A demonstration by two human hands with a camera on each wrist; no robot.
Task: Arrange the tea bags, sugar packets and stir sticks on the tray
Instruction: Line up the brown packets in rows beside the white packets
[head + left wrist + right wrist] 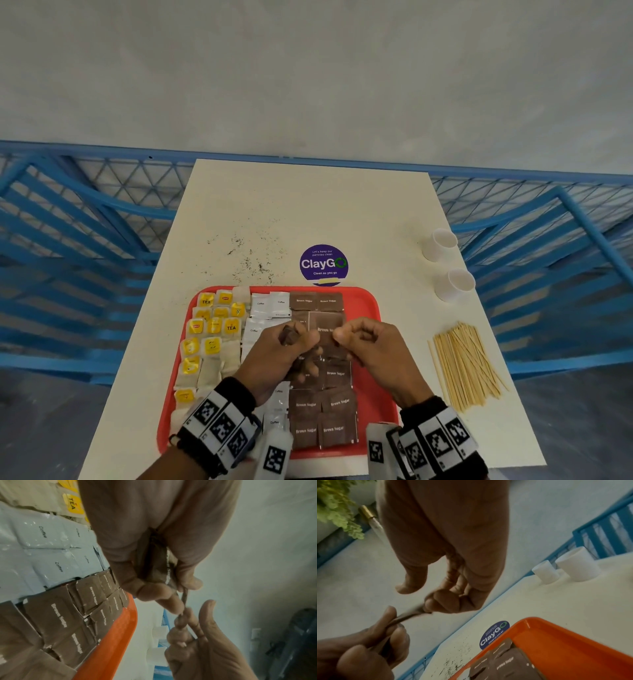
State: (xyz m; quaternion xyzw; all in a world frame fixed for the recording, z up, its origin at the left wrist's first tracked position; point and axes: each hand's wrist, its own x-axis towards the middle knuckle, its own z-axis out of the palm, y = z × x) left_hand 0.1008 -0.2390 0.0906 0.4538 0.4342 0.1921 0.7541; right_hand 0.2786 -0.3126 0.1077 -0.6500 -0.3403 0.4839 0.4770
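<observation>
Both hands held brown sugar packets above the red plastic tray (368, 301).

The left hand (274, 356) had its fingers curled round a small stack of brown paper sugar packets (154, 566), and from that stack the right hand (373, 346) pinched one brown packet (409, 615) by its edge between thumb and forefinger. On the tray, yellow-tagged tea bags (209, 342) filled the 9 o'clock side, white coffee sachets (270, 305) ran down the middle, and rows of brown sugar packets (322, 414) lay just at their 3 o'clock side. A loose pile of thin wooden stir sticks (466, 366) lay on the cream table (308, 205) at 3 o'clock of the tray, well apart from it. Two white paper cups (448, 263) stood at 1 o'clock, and a round purple sticker (323, 263) sat at 12 o'clock, just beyond the tray's rim.
</observation>
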